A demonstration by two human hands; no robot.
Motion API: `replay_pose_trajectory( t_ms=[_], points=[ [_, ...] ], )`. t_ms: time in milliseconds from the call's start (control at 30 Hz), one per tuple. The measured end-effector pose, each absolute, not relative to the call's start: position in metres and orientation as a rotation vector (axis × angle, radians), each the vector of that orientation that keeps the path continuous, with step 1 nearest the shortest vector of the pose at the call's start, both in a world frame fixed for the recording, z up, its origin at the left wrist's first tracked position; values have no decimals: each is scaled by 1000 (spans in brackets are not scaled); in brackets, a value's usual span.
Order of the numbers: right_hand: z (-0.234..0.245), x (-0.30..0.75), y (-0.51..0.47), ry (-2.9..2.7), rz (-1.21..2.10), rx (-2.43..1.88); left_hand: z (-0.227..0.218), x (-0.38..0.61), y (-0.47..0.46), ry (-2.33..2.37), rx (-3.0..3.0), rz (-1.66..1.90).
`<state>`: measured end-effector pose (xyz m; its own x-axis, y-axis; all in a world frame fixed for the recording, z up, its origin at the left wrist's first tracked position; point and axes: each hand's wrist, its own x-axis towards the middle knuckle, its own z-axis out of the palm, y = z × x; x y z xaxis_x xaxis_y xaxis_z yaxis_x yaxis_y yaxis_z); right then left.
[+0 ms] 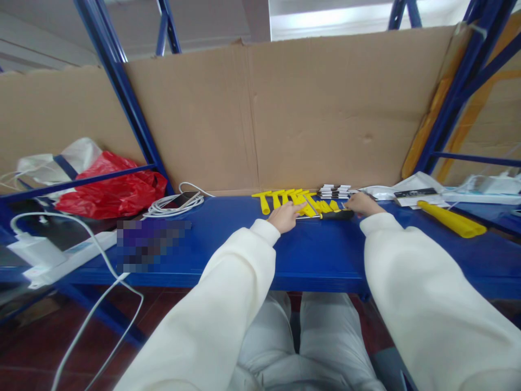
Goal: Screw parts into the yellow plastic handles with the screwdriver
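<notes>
My left hand [285, 216] is closed at a yellow T-shaped plastic handle [309, 206], its index finger stretched along the piece. Several similar yellow handles [264, 203] lie in a row just left of and behind it. A screwdriver with a black grip [341, 215] rests on the blue tabletop between my hands, its metal shaft pointing left. My right hand [362, 203] is pinched just beyond the grip's right end; whatever its fingertips hold is too small to make out. Small yellow pieces [325, 206] lie between the hands. Behind them is a stack of small black-and-white packs [334, 191].
A yellow tapered tube [451, 219] and a black-and-white box [419, 196] lie to the right. On the left are a phone [182, 200] with coiled white cable, a red plastic bag [118, 184] and a power strip [73, 258]. A cardboard panel [325, 114] stands behind the tabletop.
</notes>
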<state>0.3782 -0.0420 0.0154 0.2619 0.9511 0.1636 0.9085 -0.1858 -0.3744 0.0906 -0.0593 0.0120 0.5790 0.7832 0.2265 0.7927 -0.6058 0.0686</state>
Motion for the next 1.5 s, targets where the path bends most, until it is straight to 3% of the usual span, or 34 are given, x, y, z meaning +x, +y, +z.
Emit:
replay_pose_trajectory(
  t_ms=[100, 200, 467, 1500],
  points=[
    [16, 370, -50, -1550, 515, -2120, 12, 91, -60, -1386, -2751, -366],
    [15, 367, -52, -1524, 671, -1988, 12, 91, -60, -1398, -2752, -353],
    [10, 396, -41, -1625, -72, -2289, 11, 91, -58, -1372, -2775, -378],
    [6, 381, -39, -1761, -30, -2368, 8, 91, -57, -1342, -2775, -411]
  ],
)
